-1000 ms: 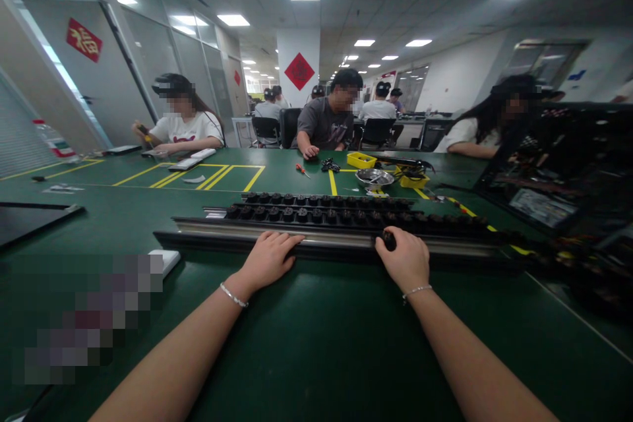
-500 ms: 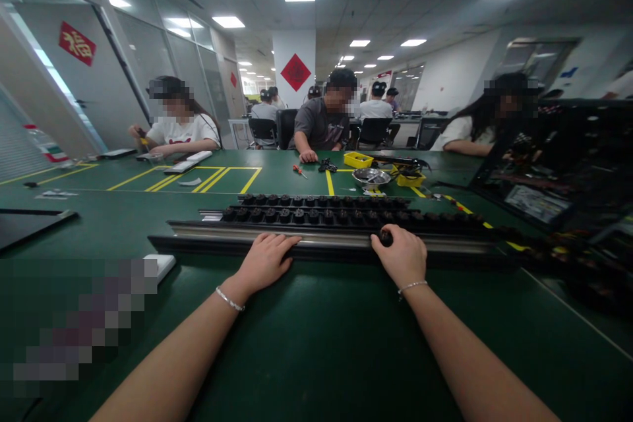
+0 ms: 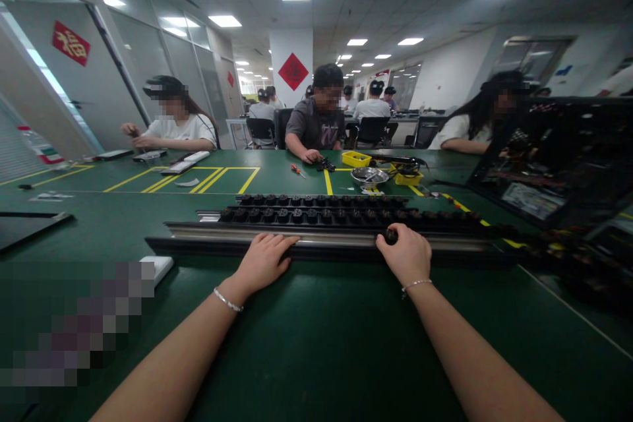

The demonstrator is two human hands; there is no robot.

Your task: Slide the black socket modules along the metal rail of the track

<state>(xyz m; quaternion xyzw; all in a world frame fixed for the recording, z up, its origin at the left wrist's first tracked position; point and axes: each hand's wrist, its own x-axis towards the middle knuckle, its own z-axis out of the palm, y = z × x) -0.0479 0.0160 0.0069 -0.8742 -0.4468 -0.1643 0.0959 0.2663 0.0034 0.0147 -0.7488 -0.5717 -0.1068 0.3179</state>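
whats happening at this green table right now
A person sits at a green table with both hands on a long black rail. The left hand lies flat on it; the right hand pinches a small black knob. Rows of black knobs lie behind. Other people work across the table.

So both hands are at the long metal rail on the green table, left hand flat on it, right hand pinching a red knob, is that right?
Not quite: the knob under the right hand is black, not red, as the head view shows. The rest stands: the left hand lies flat on the long metal rail, which rests on the green table.
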